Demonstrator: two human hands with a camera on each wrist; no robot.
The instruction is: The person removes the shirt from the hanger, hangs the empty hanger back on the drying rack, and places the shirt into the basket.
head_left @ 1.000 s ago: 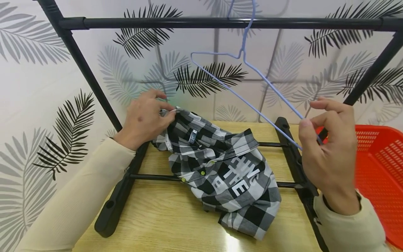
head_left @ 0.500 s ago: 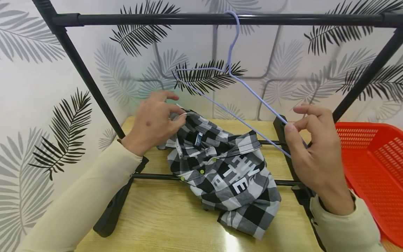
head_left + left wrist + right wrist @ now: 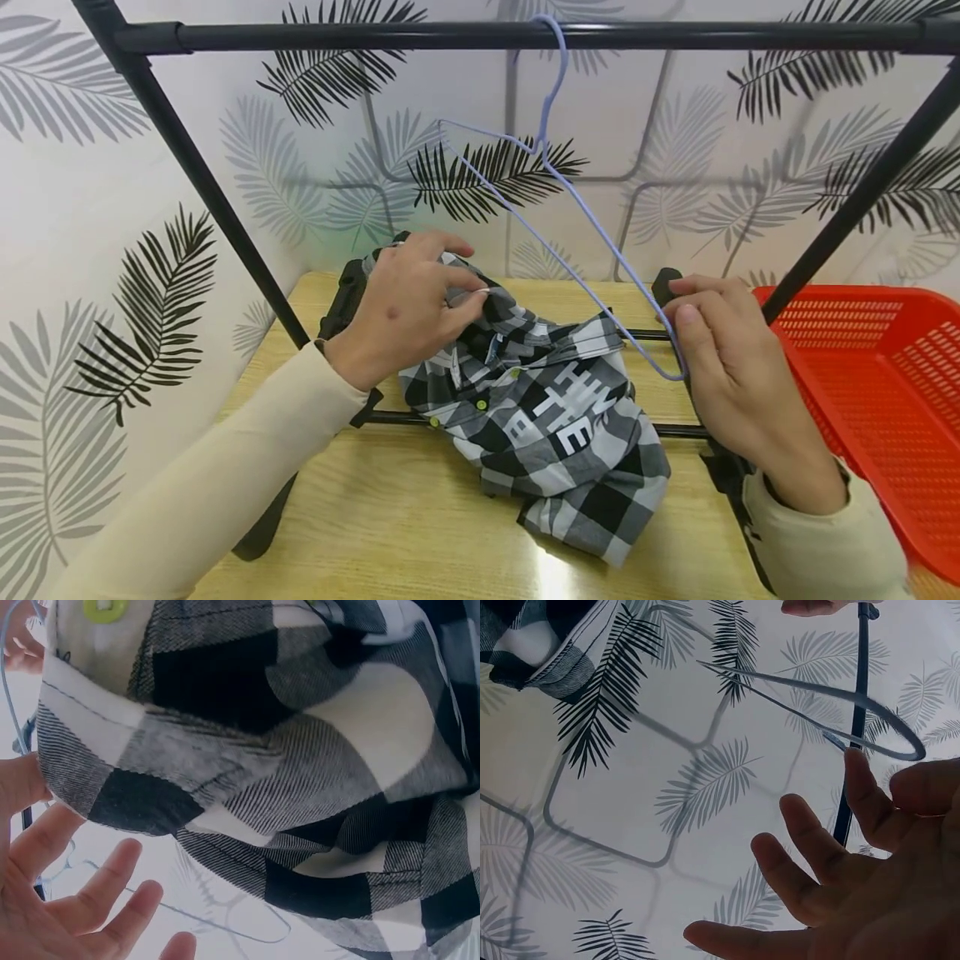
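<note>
In the head view my left hand (image 3: 420, 308) pinches the edge of a black, white and grey checked shirt (image 3: 555, 417) near its collar. The shirt has green buttons and white lettering, and its lower part lies crumpled on the table. The left wrist view has the shirt's cloth (image 3: 210, 765) close up, with the other fingers spread below it. A light blue wire hanger (image 3: 592, 218) hangs tilted by its hook on a black rail, its lower end toward my right hand (image 3: 742, 375). In the right wrist view the fingers are spread beside the hanger's rounded end (image 3: 911, 742), not gripping it.
The black rack's top rail (image 3: 337, 37) crosses above both hands, and its feet and lower bars stand on the wooden table (image 3: 390, 517). At the right is a red plastic basket (image 3: 847, 358). A leaf-patterned wall covering (image 3: 315, 200) rises behind.
My left hand has moved right, drawing the shirt's collar with it. My right hand has shifted left and let go of the hanger, whose hook has slid left on the rail.
</note>
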